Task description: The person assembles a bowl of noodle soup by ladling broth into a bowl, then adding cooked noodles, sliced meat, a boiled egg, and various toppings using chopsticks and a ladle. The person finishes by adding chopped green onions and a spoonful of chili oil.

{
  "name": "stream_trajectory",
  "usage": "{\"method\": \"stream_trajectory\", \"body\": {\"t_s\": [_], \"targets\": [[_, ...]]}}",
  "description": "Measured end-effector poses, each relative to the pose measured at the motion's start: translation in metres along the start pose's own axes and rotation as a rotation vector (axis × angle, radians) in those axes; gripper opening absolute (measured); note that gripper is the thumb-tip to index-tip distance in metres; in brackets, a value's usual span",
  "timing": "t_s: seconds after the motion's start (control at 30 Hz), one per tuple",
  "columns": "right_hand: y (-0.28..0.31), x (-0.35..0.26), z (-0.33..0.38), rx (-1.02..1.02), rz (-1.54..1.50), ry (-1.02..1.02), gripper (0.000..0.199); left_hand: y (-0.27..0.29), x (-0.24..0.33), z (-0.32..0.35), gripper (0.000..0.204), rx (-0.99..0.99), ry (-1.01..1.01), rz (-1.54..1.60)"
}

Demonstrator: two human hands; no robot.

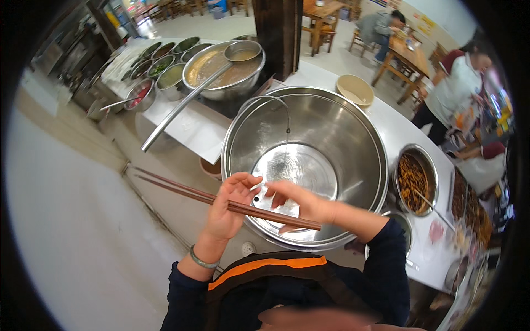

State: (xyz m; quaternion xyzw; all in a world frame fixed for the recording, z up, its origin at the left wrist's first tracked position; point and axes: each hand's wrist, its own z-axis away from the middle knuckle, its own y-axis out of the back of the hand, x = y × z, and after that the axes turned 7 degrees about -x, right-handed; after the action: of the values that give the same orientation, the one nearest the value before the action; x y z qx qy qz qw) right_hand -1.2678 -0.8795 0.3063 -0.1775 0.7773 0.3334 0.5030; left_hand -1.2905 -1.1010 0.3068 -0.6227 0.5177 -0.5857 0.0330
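A pair of long brown wooden chopsticks (270,214) slants across the near side of a large round steel pot (353,149). My left hand (234,199) holds them between thumb and palm, its other fingers loosely raised. Opposite it, my right hand (306,205) has its fingers apart and bent, with the chopsticks' thicker ends passing in front of its palm. Between the two hands shows a small pale item (258,193) with a dark dot, too small to name. A thin curved metal spout (287,118) hangs over the pot, and shallow clear liquid covers the bottom.
Left of the pot, a long-handled ladle (187,105) lies across a steel basin (256,77) of cloudy broth, near several food bowls. At right stand a beige bowl (355,91) and a steel container (417,179) of dark food. People are beyond the counter (381,124).
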Motion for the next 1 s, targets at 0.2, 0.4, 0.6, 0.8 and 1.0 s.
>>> {"method": "stream_trajectory", "body": {"t_s": [0.2,0.4,0.6,0.8,1.0], "targets": [[-0.104,-0.026,-0.004,0.515,-0.652,0.097,0.05,0.007,-0.01,0.01,0.044,-0.082,0.317,0.227],[-0.102,-0.046,0.042,0.864,-0.024,0.172,0.031,-0.035,-0.037,0.006,0.065,-0.325,0.434,0.134],[-0.089,-0.055,0.094,1.013,-0.243,0.193,0.034,-0.075,-0.063,-0.007,0.083,-0.519,0.464,-0.025],[-0.044,-0.055,0.149,1.345,-0.777,0.3,0.031,-0.037,-0.054,0.006,0.041,-0.44,0.631,-0.543],[-0.013,-0.049,0.165,1.335,-0.569,0.328,0.035,0.119,0.005,0.045,0.02,0.512,0.528,-0.599]]}}
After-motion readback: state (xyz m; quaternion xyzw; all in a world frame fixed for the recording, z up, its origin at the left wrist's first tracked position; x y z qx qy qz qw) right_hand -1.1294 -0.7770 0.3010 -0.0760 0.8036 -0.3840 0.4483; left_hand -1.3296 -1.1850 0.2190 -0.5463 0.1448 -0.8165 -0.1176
